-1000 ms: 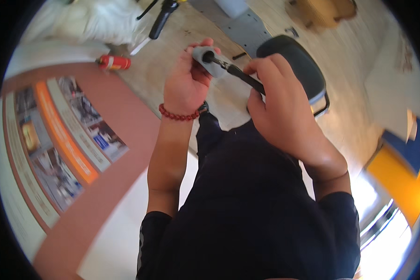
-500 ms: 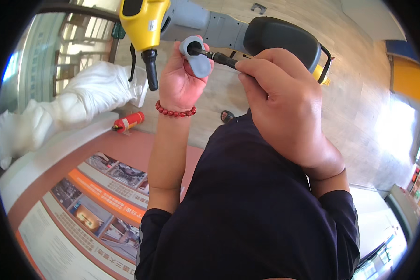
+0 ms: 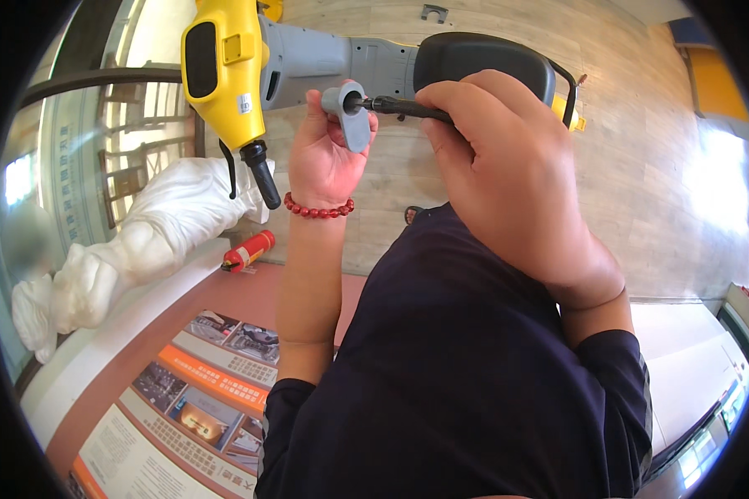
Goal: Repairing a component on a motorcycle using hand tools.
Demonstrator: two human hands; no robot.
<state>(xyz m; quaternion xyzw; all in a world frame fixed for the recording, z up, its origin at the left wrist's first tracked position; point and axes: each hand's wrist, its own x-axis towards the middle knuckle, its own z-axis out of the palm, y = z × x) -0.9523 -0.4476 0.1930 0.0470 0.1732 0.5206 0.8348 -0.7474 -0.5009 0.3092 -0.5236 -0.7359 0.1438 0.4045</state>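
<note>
My left hand [image 3: 333, 170] grips a small grey plastic part [image 3: 356, 131] with a round hollow end and a flat tongue hanging down. Several of its fingers are hidden behind the part. Red beads circle the left wrist. From the right, my right hand [image 3: 503, 158] pinches the dark handle of a screwdriver [image 3: 399, 106]. Its thin shaft points left, and the tip goes into the dark opening of the grey part, out of sight. Beyond both hands stands a yellow and grey scooter [image 3: 308, 62] with a black seat [image 3: 483, 65]; neither hand touches it.
The scooter's black handlebar grip [image 3: 260, 173] juts toward my left forearm. A white draped statue [image 3: 166, 216] and a red fire extinguisher [image 3: 248, 249] are at the left. A printed panel [image 3: 200, 407] lies lower left. A small grey bracket [image 3: 434, 12] rests on the wooden floor.
The view has shifted, so the scooter sits further left and more of its front shows. The grey part has turned a little in my left hand; the screwdriver tip stays in its opening.
</note>
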